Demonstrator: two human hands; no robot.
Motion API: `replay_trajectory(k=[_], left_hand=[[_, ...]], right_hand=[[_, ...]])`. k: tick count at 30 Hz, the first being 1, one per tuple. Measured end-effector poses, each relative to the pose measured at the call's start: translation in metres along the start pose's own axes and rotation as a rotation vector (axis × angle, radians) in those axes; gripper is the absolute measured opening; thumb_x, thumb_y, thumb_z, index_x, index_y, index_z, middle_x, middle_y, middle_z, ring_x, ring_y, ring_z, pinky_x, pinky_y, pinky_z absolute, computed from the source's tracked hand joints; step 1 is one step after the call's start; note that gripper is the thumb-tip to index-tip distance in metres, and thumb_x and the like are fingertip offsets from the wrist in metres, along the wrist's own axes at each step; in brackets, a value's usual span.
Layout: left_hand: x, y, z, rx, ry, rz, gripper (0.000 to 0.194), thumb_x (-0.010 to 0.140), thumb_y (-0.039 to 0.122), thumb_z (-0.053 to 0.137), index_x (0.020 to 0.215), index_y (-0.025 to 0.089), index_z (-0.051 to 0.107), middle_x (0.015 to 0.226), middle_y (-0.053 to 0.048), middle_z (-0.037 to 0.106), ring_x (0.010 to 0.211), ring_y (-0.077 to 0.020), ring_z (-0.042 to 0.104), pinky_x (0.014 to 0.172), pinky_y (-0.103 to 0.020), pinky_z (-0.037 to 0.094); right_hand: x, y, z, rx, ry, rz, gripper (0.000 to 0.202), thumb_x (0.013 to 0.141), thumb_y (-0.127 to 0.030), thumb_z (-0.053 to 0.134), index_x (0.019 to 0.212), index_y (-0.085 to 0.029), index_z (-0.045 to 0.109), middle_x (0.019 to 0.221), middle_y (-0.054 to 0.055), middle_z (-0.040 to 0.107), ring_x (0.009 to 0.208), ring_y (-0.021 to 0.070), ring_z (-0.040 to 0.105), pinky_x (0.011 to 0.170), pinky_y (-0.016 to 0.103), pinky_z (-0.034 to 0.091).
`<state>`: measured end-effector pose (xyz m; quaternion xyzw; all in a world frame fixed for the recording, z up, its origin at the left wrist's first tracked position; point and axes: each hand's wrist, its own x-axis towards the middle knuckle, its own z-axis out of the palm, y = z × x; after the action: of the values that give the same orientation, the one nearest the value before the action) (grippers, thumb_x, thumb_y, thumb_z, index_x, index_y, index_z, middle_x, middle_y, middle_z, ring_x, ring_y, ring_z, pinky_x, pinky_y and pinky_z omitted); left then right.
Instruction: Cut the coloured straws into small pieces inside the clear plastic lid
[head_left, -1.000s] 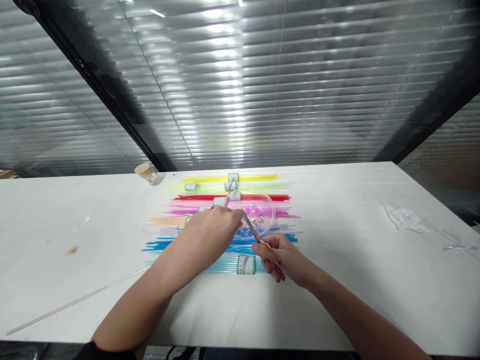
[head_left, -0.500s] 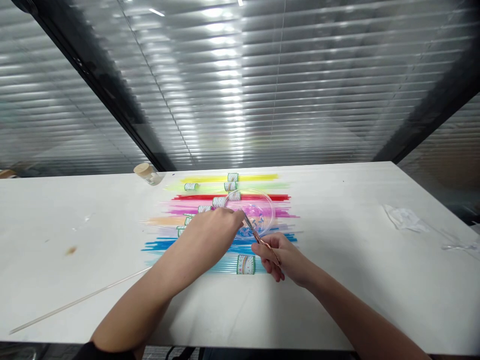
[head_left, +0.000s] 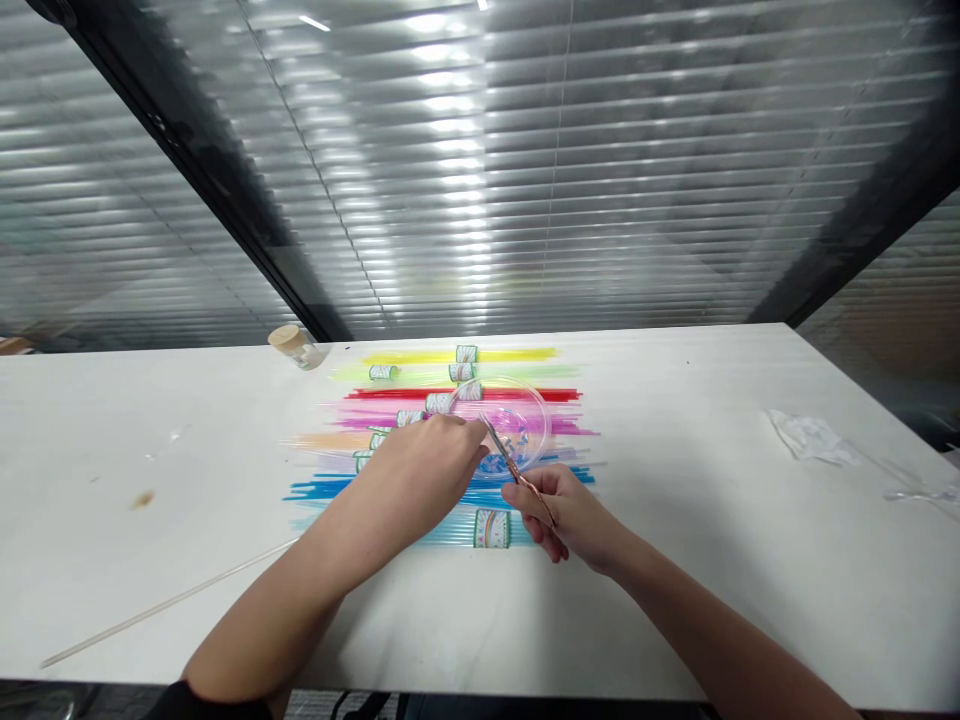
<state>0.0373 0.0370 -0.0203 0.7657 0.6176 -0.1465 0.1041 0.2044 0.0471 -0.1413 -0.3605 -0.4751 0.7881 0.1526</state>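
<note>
My right hand (head_left: 559, 508) grips rose-gold scissors (head_left: 517, 476), whose blades point up and left toward the fingertips of my left hand (head_left: 435, 460). My left hand is closed, and a long clear straw (head_left: 169, 602) runs from under it down to the lower left. A clear round bowl (head_left: 549, 425) with small blue and clear cut pieces (head_left: 510, 432) inside lies just beyond the blades. Beneath both hands spread rows of coloured straws, among them red (head_left: 525, 395), blue (head_left: 322, 489) and yellow (head_left: 517, 354), several with paper bands (head_left: 492, 529).
A corked glass jar (head_left: 296, 346) lies near the back edge of the white table (head_left: 187, 420). Crumpled clear plastic (head_left: 808, 437) is at the right. A brown spot (head_left: 142, 499) marks the left side. Window blinds rise behind the table.
The clear straw has shifted slightly up and to the right at its lower left end. The scissors have turned a little, with the hands nearly unmoved.
</note>
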Motion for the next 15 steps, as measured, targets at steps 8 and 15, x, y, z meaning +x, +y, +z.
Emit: replay_trajectory(k=[8,15], left_hand=[[-0.0010,-0.0050,0.0027,0.004,-0.026,-0.074,0.018,0.094,0.015,0.043,0.082,0.017,0.055,0.067,-0.002,0.055,0.050,-0.0129,0.041,0.046,-0.027,0.022],[-0.0003,-0.0070,0.0026,-0.019,-0.019,-0.080,0.020,0.094,0.015,0.042,0.077,0.018,0.051,0.063,0.000,0.049,0.048,-0.0113,0.033,0.046,-0.028,0.021]], right_hand=[[-0.0012,-0.0019,-0.0005,-0.028,0.024,-0.002,0.060,0.078,-0.065,0.065,0.049,-0.017,0.045,0.037,-0.007,0.039,0.028,0.0040,0.036,0.034,0.019,0.023],[-0.0010,-0.0033,-0.0005,-0.057,0.038,0.017,0.055,0.081,-0.057,0.066,0.049,-0.018,0.044,0.040,-0.006,0.042,0.028,0.0040,0.036,0.033,0.019,0.023]])
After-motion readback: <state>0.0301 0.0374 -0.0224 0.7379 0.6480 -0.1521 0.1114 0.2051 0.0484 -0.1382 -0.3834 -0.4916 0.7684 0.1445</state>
